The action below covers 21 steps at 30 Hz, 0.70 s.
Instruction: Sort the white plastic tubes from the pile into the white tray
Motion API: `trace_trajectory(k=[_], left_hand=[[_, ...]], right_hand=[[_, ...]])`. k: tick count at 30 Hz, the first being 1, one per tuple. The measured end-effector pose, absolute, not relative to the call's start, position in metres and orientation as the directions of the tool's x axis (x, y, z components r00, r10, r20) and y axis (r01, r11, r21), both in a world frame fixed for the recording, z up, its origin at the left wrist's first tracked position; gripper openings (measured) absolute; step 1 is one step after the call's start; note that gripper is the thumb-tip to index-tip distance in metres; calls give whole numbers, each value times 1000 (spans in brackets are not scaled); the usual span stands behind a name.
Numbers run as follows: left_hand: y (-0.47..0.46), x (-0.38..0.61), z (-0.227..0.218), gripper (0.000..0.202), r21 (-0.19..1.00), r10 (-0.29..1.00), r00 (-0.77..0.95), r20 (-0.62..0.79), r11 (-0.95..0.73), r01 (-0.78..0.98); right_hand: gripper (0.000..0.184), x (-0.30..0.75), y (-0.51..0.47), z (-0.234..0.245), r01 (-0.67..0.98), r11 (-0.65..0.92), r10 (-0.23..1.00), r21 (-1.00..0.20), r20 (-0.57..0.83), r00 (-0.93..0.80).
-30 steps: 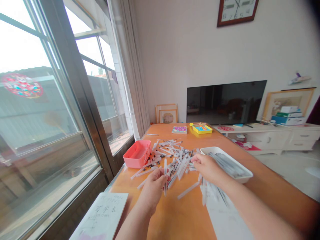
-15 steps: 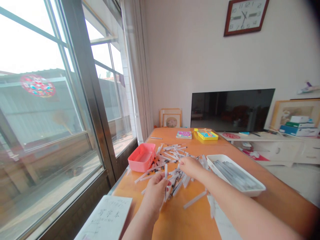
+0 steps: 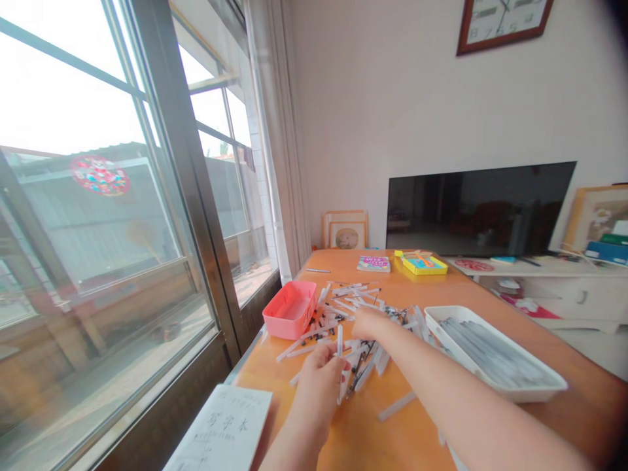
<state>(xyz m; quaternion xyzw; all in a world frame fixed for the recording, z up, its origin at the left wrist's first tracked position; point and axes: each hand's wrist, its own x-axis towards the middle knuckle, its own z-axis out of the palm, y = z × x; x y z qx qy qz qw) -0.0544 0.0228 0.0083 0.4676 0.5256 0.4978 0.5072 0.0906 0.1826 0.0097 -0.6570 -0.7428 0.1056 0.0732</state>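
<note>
1. Fingers (image 3: 346,368) of the left hand (image 3: 318,376) pinch a clear tube (image 3: 340,338), nearly upright, its ends jutting above and below the grip.
2. The right hand (image 3: 369,323) bends down over the pile (image 3: 366,375); its fingertips are hidden, so I cannot tell whether they grasp anything.
3. The pile spreads around and beyond both hands, tubes lying at many angles, some crossing.
4. Left of the pile, the pink box (image 3: 289,309) sits at the left edge of the table (image 3: 387,448), tubes just beside its right wall.
5. Right of the pile, the white tray (image 3: 540,394) holds grey rods; table surface shows between its outer rim and the table's right edge.
6. Nearer, the notebook (image 3: 223,425) lies beside the left forearm, a strip of wood between them.
7. Open wood lies between the forearms, with one loose tube (image 3: 395,406) near the right one.
8. Beyond the pile, with room between, lie the booklet (image 3: 373,263) and yellow box (image 3: 426,269).
</note>
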Motion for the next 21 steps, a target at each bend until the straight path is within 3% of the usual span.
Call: trace_trajectory(k=[5, 10, 16, 21], left_hand=[[22, -54, 8, 33, 999, 997, -62, -51, 51, 3], [22, -51, 8, 32, 999, 998, -31, -52, 52, 11], [12, -43, 18, 28, 997, 997, -11, -70, 70, -16], [5, -37, 22, 20, 998, 996, 60, -62, 61, 15]], right_hand=[[20, 99, 166, 4, 945, 63, 997, -321, -22, -74], [6, 123, 148, 5, 835, 89, 996, -542, 63, -65], [12, 158, 124, 26, 486, 61, 995, -872, 93, 41], [17, 195, 84, 45, 229, 70, 992, -971, 91, 85]])
